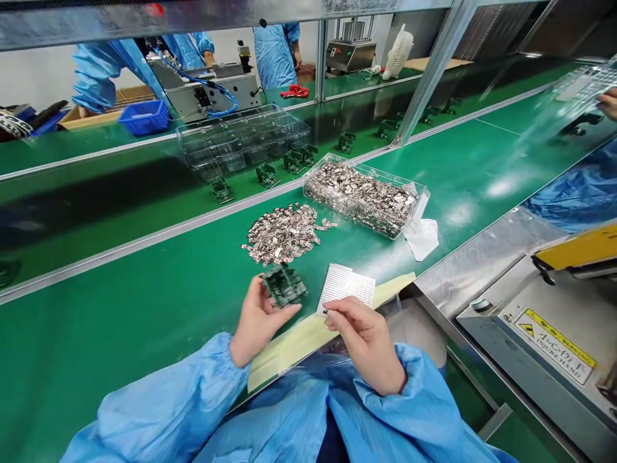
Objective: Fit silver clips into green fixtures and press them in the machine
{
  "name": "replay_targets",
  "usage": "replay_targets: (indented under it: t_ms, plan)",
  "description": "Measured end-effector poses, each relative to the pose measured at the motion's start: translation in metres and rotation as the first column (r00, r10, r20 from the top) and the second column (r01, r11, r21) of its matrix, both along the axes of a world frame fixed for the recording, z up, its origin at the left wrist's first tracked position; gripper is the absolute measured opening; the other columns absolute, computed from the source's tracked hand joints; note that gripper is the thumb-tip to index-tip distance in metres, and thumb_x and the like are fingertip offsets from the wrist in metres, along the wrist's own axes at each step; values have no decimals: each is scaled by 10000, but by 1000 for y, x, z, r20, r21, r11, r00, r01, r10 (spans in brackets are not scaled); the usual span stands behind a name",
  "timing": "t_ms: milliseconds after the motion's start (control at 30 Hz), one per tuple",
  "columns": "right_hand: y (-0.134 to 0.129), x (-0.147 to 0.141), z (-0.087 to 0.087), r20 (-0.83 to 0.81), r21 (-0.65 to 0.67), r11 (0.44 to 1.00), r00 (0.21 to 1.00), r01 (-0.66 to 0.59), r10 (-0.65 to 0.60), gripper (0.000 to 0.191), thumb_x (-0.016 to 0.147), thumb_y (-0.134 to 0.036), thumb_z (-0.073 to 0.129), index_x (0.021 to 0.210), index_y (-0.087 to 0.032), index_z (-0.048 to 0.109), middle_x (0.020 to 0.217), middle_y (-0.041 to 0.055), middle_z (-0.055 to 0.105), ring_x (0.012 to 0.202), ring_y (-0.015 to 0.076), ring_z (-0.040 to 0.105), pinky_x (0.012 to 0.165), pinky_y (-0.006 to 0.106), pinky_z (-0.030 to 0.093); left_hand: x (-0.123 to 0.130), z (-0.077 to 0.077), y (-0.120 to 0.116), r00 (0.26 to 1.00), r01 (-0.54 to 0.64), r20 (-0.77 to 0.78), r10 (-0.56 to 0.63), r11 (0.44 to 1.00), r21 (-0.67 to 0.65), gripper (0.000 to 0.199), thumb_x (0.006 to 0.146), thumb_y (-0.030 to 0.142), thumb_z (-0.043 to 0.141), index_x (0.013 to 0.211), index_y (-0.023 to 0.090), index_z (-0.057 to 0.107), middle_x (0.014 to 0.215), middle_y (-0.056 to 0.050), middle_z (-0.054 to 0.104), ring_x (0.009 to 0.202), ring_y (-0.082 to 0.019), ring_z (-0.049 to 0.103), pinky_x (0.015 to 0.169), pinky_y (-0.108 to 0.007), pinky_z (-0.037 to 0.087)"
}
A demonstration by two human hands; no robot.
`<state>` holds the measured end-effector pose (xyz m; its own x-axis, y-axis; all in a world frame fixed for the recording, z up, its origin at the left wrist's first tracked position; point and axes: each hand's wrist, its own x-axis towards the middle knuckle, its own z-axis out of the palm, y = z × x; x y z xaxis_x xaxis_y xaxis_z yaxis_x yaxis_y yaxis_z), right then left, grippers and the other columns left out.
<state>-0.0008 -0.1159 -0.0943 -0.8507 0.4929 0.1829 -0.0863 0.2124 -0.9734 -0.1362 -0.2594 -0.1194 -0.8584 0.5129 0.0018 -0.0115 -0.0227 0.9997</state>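
My left hand (264,316) grips a dark green circuit board assembly (284,285) with upright parts, its thumb and fingers on the near and left sides. To the right, my right hand (359,331) pinches a tiny dark piece (326,312) between thumb and fingertips; what it is I cannot make out. Just behind those fingertips lies a white ribbed sheet (343,283) with rows of thin lines. Beyond the held board spreads a loose pile of small silvery metal pieces (282,235). A clear plastic box (361,222) full of similar pieces stands behind and to the right.
Several green board assemblies (267,175) sit along the conveyor behind a metal rail (193,231). Yellow tape (284,347) lines the near table edge. At right stands a machine with a hand-injury warning label (554,346). A co-worker's hand (608,103) holds a blurred clear tray (576,93).
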Motion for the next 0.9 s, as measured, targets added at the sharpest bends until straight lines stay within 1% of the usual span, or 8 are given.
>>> replay_targets:
  t_ms: [67, 167, 233, 333, 433, 533, 733, 900]
  plan:
    - [-1, 5, -1, 27, -44, 999, 999, 21, -20, 187, 926, -336, 604, 963, -200, 727, 756, 26, 655, 653, 148, 638, 599, 258, 545, 13, 1, 16, 993, 83, 79, -89, 994, 78, 535, 650, 325, 855, 1018, 250, 474, 1025, -15, 661, 911, -177, 698, 787, -299, 614]
    - [3, 13, -4, 70, -78, 988, 989, 136, -131, 147, 884, -337, 664, 917, -200, 704, 732, 18, 673, 643, 158, 634, 590, 264, 538, 24, 1, 27, 974, 192, 87, -208, 968, 164, 578, 687, 330, 836, 1146, 259, 492, 1079, -41, 668, 935, -184, 691, 814, -309, 596]
    - [6, 17, -4, 60, -32, 980, 979, 198, -196, 106, 872, -311, 678, 871, -209, 705, 767, 23, 687, 684, 166, 635, 620, 274, 533, 27, 0, 26, 964, 247, 58, -260, 953, 178, 592, 698, 315, 833, 1193, 273, 510, 1082, -41, 665, 929, -179, 683, 812, -298, 585]
    - [7, 20, -3, 5, 46, 975, 976, 218, -218, 92, 886, -268, 647, 878, -221, 725, 840, 38, 697, 773, 186, 648, 676, 294, 534, 29, -2, 22, 948, 310, 23, -318, 935, 173, 555, 748, 270, 796, 1229, 304, 520, 1044, -25, 660, 877, -154, 678, 786, -269, 578]
    - [2, 17, -2, 6, 24, 973, 973, 229, -230, 120, 879, -246, 628, 971, -220, 700, 830, 35, 709, 753, 185, 658, 676, 302, 541, 31, -3, 19, 938, 342, -6, -347, 924, 170, 496, 805, 241, 743, 1242, 314, 521, 1035, -25, 654, 850, -136, 675, 773, -243, 575]
    - [-6, 11, -5, 37, 9, 968, 967, 252, -252, 180, 843, -222, 636, 1023, -215, 638, 781, 15, 712, 699, 171, 656, 634, 284, 518, 33, -3, 19, 932, 363, -38, -362, 917, 167, 465, 823, 239, 722, 1240, 300, 527, 1031, -35, 654, 827, -133, 674, 754, -229, 574]
    - [-11, 5, -7, 73, 54, 946, 944, 319, -322, 163, 809, -215, 643, 954, -223, 568, 748, 1, 698, 649, 156, 632, 604, 274, 483, 34, -5, 17, 918, 396, -56, -392, 908, 136, 433, 852, 245, 683, 1252, 301, 524, 1044, -42, 661, 827, -138, 668, 748, -236, 568]
    - [-13, 5, -9, 82, 26, 942, 938, 335, -336, 176, 815, -248, 661, 942, -228, 542, 746, -1, 688, 644, 153, 627, 600, 265, 493, 33, -10, 15, 919, 392, -79, -386, 916, 83, 414, 876, 293, 653, 1272, 279, 533, 1026, -50, 667, 826, -157, 654, 732, -252, 548]
